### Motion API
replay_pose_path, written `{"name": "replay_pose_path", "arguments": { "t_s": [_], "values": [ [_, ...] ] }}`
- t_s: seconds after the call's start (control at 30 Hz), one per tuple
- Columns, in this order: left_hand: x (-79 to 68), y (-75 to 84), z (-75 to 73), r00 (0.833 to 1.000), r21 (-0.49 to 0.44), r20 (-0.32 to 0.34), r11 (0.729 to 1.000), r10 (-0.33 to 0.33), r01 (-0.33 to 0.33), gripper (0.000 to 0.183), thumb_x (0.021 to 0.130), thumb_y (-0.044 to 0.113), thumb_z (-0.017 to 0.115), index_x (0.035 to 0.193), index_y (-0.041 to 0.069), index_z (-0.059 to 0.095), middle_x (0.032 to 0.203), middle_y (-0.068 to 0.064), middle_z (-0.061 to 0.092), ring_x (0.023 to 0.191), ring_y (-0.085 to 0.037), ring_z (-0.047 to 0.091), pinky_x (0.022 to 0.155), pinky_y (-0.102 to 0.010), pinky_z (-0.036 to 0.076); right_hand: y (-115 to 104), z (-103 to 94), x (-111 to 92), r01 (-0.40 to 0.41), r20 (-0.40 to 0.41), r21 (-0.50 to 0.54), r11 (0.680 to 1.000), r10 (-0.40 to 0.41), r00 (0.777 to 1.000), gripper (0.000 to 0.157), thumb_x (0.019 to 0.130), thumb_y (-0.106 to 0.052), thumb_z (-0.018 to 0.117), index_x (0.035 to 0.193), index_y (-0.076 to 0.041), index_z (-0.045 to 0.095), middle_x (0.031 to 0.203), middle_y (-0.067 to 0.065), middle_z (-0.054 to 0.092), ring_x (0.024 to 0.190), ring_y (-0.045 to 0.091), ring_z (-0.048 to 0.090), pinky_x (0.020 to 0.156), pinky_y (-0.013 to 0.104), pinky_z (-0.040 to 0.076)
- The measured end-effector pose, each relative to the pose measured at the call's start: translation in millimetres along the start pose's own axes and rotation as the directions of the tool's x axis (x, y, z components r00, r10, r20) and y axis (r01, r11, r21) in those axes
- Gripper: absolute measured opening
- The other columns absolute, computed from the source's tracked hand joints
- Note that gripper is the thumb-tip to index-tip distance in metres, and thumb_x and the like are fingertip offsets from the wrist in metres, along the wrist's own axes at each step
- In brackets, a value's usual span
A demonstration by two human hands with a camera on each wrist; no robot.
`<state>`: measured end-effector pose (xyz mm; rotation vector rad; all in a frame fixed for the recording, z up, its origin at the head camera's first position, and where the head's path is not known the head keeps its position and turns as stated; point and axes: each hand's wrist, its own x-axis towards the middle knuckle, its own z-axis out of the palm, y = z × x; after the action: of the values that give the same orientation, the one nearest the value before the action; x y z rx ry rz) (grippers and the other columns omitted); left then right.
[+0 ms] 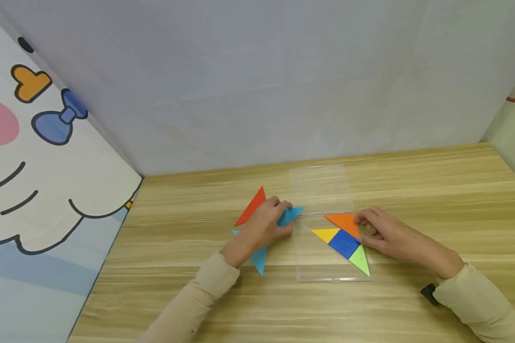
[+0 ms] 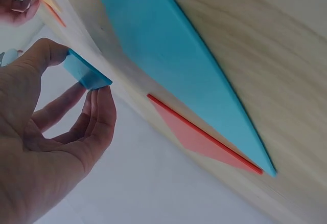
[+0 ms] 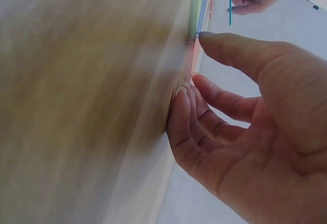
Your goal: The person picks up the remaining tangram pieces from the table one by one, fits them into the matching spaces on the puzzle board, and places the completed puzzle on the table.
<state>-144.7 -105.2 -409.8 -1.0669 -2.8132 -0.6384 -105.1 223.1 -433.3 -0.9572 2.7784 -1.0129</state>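
My left hand [image 1: 263,224] pinches a small light blue tangram piece [image 2: 87,73] between thumb and fingertips, lifted near the left edge of a clear plastic case [image 1: 317,269]. My right hand [image 1: 388,236] has its thumb and bent fingers at the right edge of an orange triangle [image 1: 342,221]. Beside that triangle, in a slanting row on the case, lie a yellow triangle [image 1: 326,235], a dark blue square [image 1: 344,244] and a light green triangle [image 1: 361,261]. The right fingertips partly cover the orange triangle's edge.
Left of the case, a red triangle [image 1: 252,209] and a larger light blue triangle [image 1: 260,261] lie on the wooden table [image 1: 167,267], partly behind my left hand and arm. The case's clear lid [image 1: 322,188] lies flat behind its base. A pale wall cloth [image 1: 257,95] borders the table's back.
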Motion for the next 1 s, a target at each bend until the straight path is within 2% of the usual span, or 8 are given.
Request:
{"name": "replay_pose_path", "arguments": {
  "t_s": [0.53, 0.83, 1.0],
  "values": [
    [10.7, 10.0, 8.3, 0.996, 0.043, 0.08, 0.999, 0.028, -0.032, 0.035, 0.097, 0.014, 0.07, 0.127, -0.002, 0.066, 0.105, -0.014, 0.061, 0.089, -0.021, 0.056, 0.078, -0.026, 0.051, 0.7, 1.0, 2.0, 0.004, 0.0, 0.002, 1.0, -0.004, 1.0, 0.029, 0.093, -0.005, 0.074, 0.118, 0.0, 0.06, 0.11, 0.007, 0.059, 0.082, 0.008, 0.046, 0.07, 0.025, 0.05],
    [12.3, 13.1, 12.0, 0.993, 0.052, 0.059, 0.993, 0.103, -0.106, 0.034, 0.096, 0.012, 0.07, 0.127, -0.003, 0.065, 0.102, -0.013, 0.061, 0.087, -0.02, 0.055, 0.075, -0.025, 0.049, 0.8, 0.2, 0.7, -0.003, 0.004, 0.004, 1.0, 0.003, 1.0, 0.029, 0.094, -0.006, 0.074, 0.118, -0.001, 0.06, 0.111, 0.006, 0.058, 0.082, 0.008, 0.046, 0.07, 0.025, 0.051],
    [12.6, 13.0, 14.5, 0.989, 0.026, 0.062, 0.99, 0.134, -0.136, 0.033, 0.097, 0.011, 0.07, 0.126, -0.003, 0.065, 0.101, -0.013, 0.06, 0.087, -0.02, 0.054, 0.076, -0.025, 0.048, 2.0, 1.2, 0.5, 0.02, -0.011, -0.003, 1.0, -0.02, 1.0, 0.028, 0.093, -0.004, 0.074, 0.117, -0.001, 0.06, 0.109, 0.006, 0.059, 0.081, 0.008, 0.046, 0.069, 0.024, 0.05]
  ]
}}
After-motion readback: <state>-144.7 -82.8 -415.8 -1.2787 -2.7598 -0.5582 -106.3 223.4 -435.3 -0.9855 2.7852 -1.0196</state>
